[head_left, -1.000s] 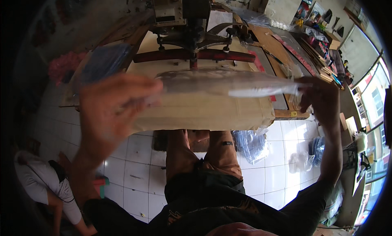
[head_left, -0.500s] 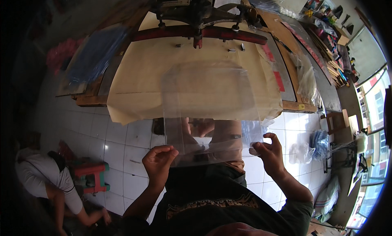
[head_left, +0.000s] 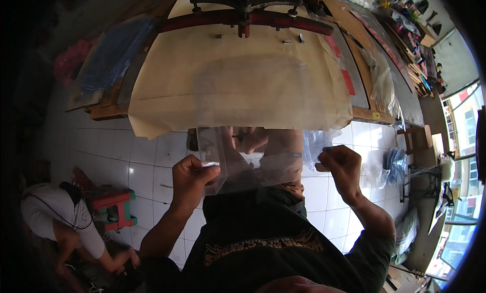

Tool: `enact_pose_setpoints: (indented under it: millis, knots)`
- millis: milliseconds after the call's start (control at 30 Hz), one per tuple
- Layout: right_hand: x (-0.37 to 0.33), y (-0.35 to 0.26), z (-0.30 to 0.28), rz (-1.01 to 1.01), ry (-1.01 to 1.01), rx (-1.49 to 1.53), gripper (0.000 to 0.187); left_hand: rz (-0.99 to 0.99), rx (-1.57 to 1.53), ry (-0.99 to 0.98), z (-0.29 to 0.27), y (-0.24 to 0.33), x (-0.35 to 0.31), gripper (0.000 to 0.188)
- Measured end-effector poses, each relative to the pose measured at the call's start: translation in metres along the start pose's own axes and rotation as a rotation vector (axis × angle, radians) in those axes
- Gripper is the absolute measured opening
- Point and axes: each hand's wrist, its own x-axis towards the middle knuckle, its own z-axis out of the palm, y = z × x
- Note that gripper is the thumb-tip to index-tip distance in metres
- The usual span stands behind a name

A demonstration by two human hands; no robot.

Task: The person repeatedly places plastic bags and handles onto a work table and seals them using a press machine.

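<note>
A clear plastic sheet [head_left: 258, 103] spreads from the brown paper on the worktable toward my body; whether it is one layer or a bag I cannot tell. My left hand [head_left: 192, 175] pinches its near left corner between thumb and fingers. At the near right corner, my right hand [head_left: 341, 166] closes on the plastic, fingers curled. My legs show through the see-through film. Brown paper [head_left: 167, 85] covers the table and hangs over its front edge. Beyond the sheet, a dark machine with a red bar [head_left: 202, 22] crosses above the paper.
Small metal pieces [head_left: 287, 42] lie on the paper near the bar. Blue plastic sheets [head_left: 109, 60] are stacked at the left. On the right stand a wooden stool [head_left: 417, 138] and bundled plastic [head_left: 396, 161]. A co-worker [head_left: 55, 212] bends beside a red-green stool [head_left: 114, 207] at lower left.
Both hands have risen a little in the picture and sit slightly farther apart, the plastic's near edge moving with them. The red bar and table appear higher in view.
</note>
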Motion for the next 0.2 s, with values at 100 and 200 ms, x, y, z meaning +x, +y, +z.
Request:
enact_pose_setpoints:
  millis: [100, 200]
  knots:
    - [0.000, -0.012, 0.003, -0.098, 0.047, -0.059, 0.019, 0.160, 0.171, -0.054, 0.002, 0.028, 0.000, 0.025]
    - [0.005, -0.024, 0.001, -0.055, 0.004, -0.104, 0.021, 0.196, 0.216, -0.107, 0.003, 0.043, 0.007, 0.023]
